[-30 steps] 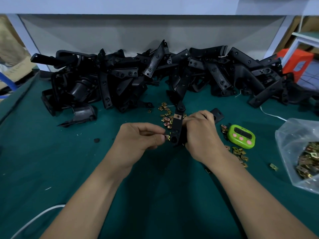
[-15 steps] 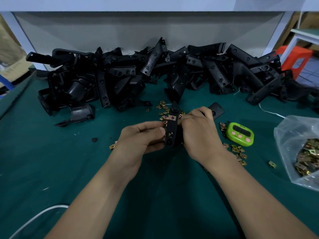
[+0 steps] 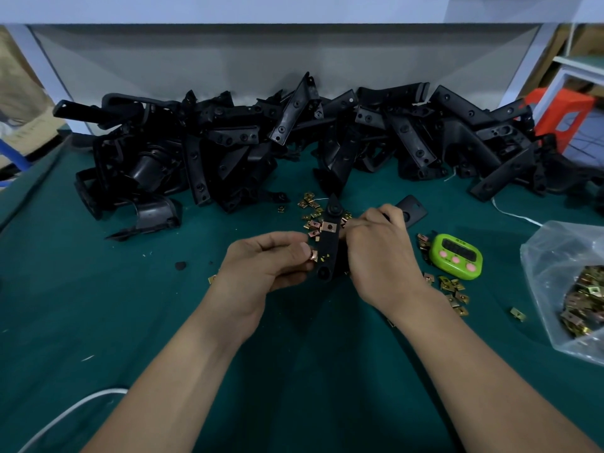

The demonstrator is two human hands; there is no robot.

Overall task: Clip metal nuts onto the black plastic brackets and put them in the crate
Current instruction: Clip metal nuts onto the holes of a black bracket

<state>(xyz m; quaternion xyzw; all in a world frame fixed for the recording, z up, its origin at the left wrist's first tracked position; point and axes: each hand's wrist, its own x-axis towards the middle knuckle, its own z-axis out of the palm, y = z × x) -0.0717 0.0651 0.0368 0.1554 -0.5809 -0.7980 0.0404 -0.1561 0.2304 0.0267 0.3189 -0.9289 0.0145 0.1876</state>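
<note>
Centrally, left hand [image 3: 261, 263] pinches nut [image 3: 313, 255] against bracket [image 3: 328, 246] edge; right hand [image 3: 379, 256] apparently grips bracket.

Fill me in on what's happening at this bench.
A person is fitting clips onto a black plastic bracket. The right hand grips the bracket above the green table, while the left hand pinches a metal nut against the bracket's left edge. Another clipped nut sits near its upper end. Loose nuts lie scattered around, a plastic bag holds more, and a pile of brackets waits at the back. No crate is in view.
</note>
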